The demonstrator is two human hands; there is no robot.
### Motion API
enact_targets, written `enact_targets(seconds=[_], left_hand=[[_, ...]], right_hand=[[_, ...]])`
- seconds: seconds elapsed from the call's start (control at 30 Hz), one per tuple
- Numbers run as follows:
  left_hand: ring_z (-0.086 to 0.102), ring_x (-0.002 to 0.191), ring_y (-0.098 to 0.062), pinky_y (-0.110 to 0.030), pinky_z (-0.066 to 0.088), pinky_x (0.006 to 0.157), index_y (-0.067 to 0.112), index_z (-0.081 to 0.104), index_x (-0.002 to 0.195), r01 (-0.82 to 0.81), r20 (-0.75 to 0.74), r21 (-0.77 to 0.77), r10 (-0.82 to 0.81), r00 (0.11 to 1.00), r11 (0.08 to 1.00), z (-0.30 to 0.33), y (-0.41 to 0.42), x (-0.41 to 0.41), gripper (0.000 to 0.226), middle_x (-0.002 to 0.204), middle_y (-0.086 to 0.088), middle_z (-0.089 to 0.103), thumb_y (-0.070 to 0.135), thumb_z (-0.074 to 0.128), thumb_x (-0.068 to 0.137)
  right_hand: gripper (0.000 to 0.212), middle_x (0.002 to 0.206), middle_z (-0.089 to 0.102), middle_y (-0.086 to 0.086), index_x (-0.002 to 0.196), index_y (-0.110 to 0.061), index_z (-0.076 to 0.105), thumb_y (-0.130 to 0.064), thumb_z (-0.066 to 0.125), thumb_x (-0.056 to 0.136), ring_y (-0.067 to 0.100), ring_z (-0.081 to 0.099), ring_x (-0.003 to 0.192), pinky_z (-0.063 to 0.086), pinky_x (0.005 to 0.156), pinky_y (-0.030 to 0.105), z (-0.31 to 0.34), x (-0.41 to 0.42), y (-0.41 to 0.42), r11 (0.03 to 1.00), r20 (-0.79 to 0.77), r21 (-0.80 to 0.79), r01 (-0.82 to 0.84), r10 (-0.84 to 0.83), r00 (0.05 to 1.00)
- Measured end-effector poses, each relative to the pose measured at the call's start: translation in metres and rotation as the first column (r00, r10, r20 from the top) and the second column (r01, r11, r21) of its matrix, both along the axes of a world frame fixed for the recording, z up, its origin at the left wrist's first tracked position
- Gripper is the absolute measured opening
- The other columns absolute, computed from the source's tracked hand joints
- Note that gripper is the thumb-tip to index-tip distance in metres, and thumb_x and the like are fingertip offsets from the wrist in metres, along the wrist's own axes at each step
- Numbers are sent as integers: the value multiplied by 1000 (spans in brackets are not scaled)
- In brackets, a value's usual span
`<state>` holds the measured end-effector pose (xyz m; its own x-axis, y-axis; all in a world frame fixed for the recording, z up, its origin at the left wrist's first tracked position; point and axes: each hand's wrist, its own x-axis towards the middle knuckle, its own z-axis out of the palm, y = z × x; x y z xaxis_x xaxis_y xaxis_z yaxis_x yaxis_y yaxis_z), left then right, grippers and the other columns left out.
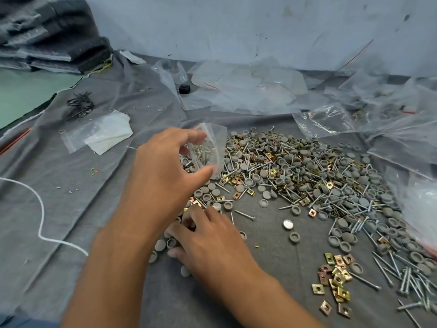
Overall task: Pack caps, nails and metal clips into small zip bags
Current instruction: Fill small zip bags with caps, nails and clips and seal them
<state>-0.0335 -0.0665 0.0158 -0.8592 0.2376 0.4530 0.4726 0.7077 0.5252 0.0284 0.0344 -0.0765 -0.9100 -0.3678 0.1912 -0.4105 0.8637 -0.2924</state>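
My left hand [163, 169] holds a small clear zip bag [208, 150] between thumb and fingers, above the near-left edge of the pile; nails and grey caps show inside it. Below it, my right hand [208, 237] lies palm down on the grey cloth, its fingertips curled over a few grey caps [165, 245]; what they pinch is hidden. A big mixed pile [307, 176] of grey caps, silver nails and gold metal clips spreads to the right. A smaller heap of metal clips [333, 280] and loose nails [406, 275] lies at the near right.
Empty zip bags [248, 88] lie heaped along the wall, and filled bags [402, 129] pile up at the right. A flat bag and white paper [104, 133] sit at the left near dark clips [79, 105]. A white cord [42, 209] trails at the left.
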Motion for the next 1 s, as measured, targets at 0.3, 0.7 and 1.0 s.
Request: enact_targets(seconds=[0.3, 0.7, 1.0], left_hand=[[53, 85, 13, 2, 34, 77, 27, 68, 119, 23, 3, 11, -23, 1000, 1000, 0, 1, 0, 51, 93, 33, 49, 33, 86, 72], [60, 79, -5, -5, 38, 76, 28, 68, 112, 152, 39, -9, -151, 988, 988, -3, 17, 5, 46, 99, 17, 61, 24, 85, 70], [67, 69, -4, -7, 41, 71, 26, 71, 113, 256, 158, 76, -265, 951, 964, -5, 30, 10, 43, 107, 13, 65, 16, 82, 73]], right_hand=[[22, 123, 49, 0, 120, -21, 48, -27, 58, 101, 24, 46, 106, 42, 82, 37, 6, 1, 15, 995, 56, -34, -92, 94, 994], [16, 106, 65, -13, 111, -28, 71, -24, 69, 95, 12, 65, 99, 48, 80, 15, 98, 1, 80, 747, -205, -662, -63, -99, 974], [15, 102, 66, -3, 103, -12, 74, -11, 76, 89, 13, 61, 96, 48, 87, 27, 73, -8, 85, 934, -363, -343, 102, -232, 903]])
